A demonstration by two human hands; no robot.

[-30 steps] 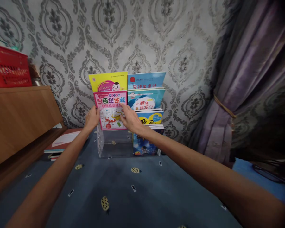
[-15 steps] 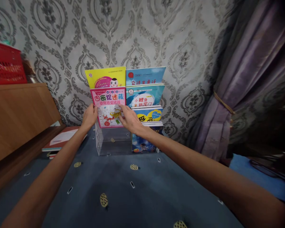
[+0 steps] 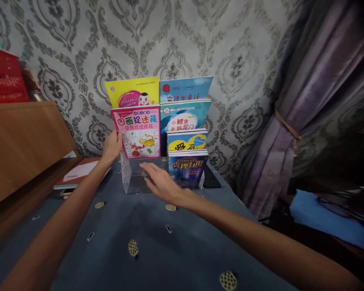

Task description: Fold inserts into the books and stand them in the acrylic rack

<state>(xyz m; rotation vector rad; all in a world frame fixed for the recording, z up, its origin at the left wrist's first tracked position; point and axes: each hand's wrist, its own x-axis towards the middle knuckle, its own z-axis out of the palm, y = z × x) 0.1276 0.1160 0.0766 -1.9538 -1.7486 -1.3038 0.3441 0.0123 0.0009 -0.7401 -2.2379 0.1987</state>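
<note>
A pink picture book (image 3: pixel 136 121) stands upright in the left column of a clear plastic book rack (image 3: pixel 126 178). My left hand (image 3: pixel 113 146) is closed at the book's left edge, fingers curled and partly hidden. My right hand (image 3: pixel 162 184) is open with its fingers stretched out, in front of the rack's lower left tiers, holding nothing. Behind the pink book rises a yellow book (image 3: pixel 117 93). In the right column, from back to front, stand a blue book (image 3: pixel 186 87), a teal book (image 3: pixel 203 115), a blue-and-yellow book (image 3: pixel 174 139) and a dark blue book (image 3: pixel 188 171).
The rack stands on a dark blue patterned tablecloth (image 3: pixel 151 250) before a wallpapered wall. Stacked books (image 3: pixel 79 171) lie at left beside a wooden cabinet (image 3: pixel 27 145) bearing a red basket (image 3: pixel 6 76). A dark flat object (image 3: pixel 211 179) lies right of the rack, near a tied curtain (image 3: pixel 279 161).
My right hand has left the pink book's front and moved down, uncovering its cover and the dark blue book. My left hand stays at the book's left edge. The view has shifted slightly.
</note>
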